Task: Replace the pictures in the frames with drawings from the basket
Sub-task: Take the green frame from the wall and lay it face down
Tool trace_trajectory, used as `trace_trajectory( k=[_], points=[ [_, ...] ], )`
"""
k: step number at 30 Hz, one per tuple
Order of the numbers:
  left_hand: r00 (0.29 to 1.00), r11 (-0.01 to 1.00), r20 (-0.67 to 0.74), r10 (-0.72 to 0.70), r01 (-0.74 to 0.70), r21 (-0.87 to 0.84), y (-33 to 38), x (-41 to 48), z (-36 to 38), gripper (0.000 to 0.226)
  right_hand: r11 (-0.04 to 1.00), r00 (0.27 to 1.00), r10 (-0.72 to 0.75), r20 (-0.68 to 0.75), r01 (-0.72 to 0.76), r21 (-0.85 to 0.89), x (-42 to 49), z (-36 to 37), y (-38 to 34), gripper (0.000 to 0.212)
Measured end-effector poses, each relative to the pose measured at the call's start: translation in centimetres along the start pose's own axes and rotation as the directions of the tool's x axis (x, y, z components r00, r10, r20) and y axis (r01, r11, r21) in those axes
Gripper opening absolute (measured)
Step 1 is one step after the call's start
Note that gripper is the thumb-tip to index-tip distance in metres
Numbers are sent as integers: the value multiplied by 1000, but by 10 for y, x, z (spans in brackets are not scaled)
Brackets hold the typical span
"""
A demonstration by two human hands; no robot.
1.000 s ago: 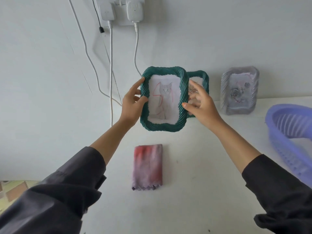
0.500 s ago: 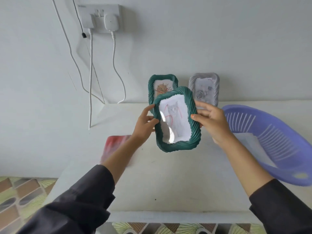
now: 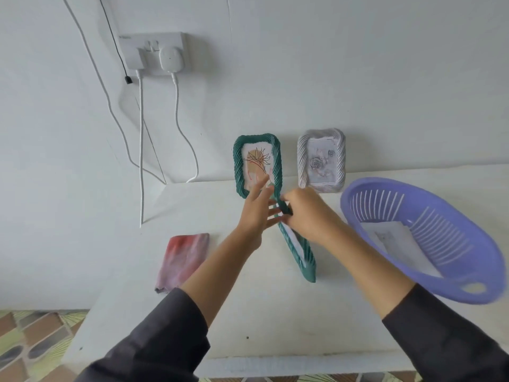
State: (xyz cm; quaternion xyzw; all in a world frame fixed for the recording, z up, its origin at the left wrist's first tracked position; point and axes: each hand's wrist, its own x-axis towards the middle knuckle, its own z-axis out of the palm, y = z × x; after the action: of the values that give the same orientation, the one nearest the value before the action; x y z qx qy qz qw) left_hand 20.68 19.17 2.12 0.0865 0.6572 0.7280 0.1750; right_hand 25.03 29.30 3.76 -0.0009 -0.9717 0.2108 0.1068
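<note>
The fingers of the right hand are curled over the far end of a green frame and grip it. The left hand is spread, its fingers nearly straight, their tips against the same end of the frame from the left. Whether they press it or only brush it is hard to tell in the blur.

The frame is seen almost edge-on and tilted. Its near end is down at the white table, and a strip of white sheet shows inside its rim.

Just beyond the hands a second green frame leans on the wall with a flower drawing in it. A pale frame stands just right of it. Further right, a purple basket holds white sheets. Left of the hands a folded red-and-grey cloth lies on the table. On the far wall to the left is a socket with white chargers and hanging cables.
</note>
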Motion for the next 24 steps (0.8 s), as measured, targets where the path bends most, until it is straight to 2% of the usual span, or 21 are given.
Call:
trace_trajectory(
  k=[2,4,7,9,13,16,20,24],
  points=[
    [998,999,-43,-51,50,-21,-8,3,-1,39,1000,999,-7,51,6,26,0,7,0,15],
    [993,997,-91,-74,71,-31,-17,6,-5,42,990,996,-34,83,23,138,-1,7,1,15],
    [983,991,-172,-62,81,104,-29,10,-17,53,953,1000,7,-27,1,304,-4,6,16,27],
    [979,981,-191,-66,99,166,-37,10,-24,58,957,997,35,-63,-15,290,-7,12,32,29],
    [971,970,-210,-115,155,187,-59,15,-34,62,980,987,73,141,-97,173,-18,45,62,33],
    [970,943,-223,-93,158,294,-74,14,-36,58,986,978,77,193,-104,131,-30,72,75,38],
    [980,830,-193,-40,140,539,-86,11,-37,56,988,983,97,154,-114,102,-39,83,81,41],
    [992,601,-124,-15,108,792,-90,14,-35,48,992,986,104,130,-113,60,-42,86,82,41]
  ],
)
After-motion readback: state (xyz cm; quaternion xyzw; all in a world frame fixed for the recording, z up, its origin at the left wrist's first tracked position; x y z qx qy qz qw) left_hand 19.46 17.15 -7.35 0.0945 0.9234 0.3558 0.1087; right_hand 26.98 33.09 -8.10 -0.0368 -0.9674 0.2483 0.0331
